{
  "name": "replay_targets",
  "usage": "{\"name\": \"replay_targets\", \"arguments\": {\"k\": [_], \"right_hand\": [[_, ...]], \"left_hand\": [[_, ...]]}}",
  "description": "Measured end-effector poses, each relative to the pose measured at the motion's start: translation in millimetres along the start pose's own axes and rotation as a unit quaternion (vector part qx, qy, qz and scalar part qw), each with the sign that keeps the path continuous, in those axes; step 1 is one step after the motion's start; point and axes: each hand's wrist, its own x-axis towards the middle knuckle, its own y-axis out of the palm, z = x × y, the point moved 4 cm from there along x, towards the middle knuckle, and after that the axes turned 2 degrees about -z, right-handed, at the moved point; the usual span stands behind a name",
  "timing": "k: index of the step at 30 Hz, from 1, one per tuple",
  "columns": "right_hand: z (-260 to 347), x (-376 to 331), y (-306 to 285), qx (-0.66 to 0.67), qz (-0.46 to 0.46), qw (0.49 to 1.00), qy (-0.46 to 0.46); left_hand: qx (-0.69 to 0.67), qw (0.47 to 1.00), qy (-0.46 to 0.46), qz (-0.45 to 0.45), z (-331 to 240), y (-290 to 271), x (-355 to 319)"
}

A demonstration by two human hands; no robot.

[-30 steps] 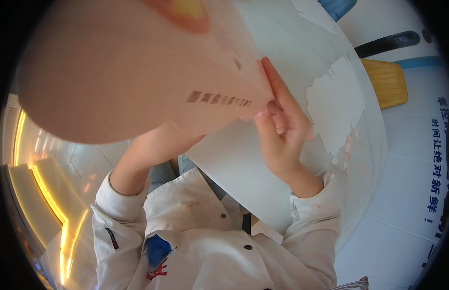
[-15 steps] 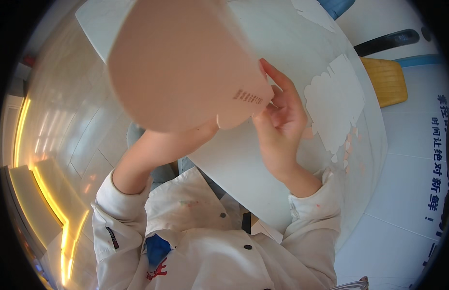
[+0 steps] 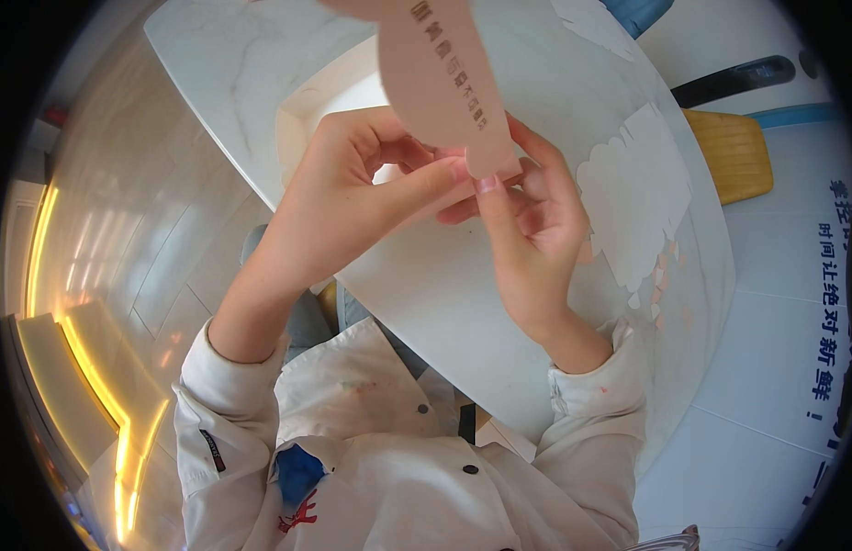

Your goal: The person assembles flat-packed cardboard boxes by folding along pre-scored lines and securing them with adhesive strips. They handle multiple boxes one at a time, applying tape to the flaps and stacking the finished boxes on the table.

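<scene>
A partly folded pink cardboard box (image 3: pixel 435 83) with dark print is held up over the table. Part of its pale wall (image 3: pixel 294 129) shows behind my left hand (image 3: pixel 353 188). The thumb and fingers of that hand pinch the card near a rounded tab. From the right, my right hand (image 3: pixel 538 230) grips the same corner, its thumb pressed on the card's lower edge and its fingers behind. My hands and the raised flap hide much of the box, and its top runs out of view.
White marbled table (image 3: pixel 444 303) under my hands. To the right lie a white scalloped card sheet (image 3: pixel 637 197) and small pink paper scraps (image 3: pixel 663 285); another white sheet (image 3: pixel 596 23) lies at the far edge. Beyond stand a yellow wooden seat (image 3: pixel 734 156) and a long black object (image 3: pixel 734 81).
The broad pink panel has turned and swung up and away, showing a narrower printed flap and the pale inside. My left hand has moved up and right to the corner; my right hand has barely moved.
</scene>
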Motion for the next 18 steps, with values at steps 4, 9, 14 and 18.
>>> {"name": "replay_targets", "arguments": {"k": [4,9,14,18], "right_hand": [[-0.3,1.0,-0.7,-0.005,0.009,1.000,-0.011],[0.0,-0.2,-3.0,0.000,0.035,0.997,-0.067],[-0.6,-0.8,-4.4,0.038,0.051,0.996,-0.067],[1.1,0.4,-2.3,0.044,0.050,0.996,-0.060]], "left_hand": [[-0.016,1.000,-0.018,0.011,4.8,-6.5,-0.5],[-0.040,0.999,-0.003,0.006,-1.3,-10.6,0.3],[-0.084,0.989,-0.119,0.029,4.5,-15.6,2.6],[-0.067,0.995,-0.075,0.029,-2.1,-13.8,2.1]]}}
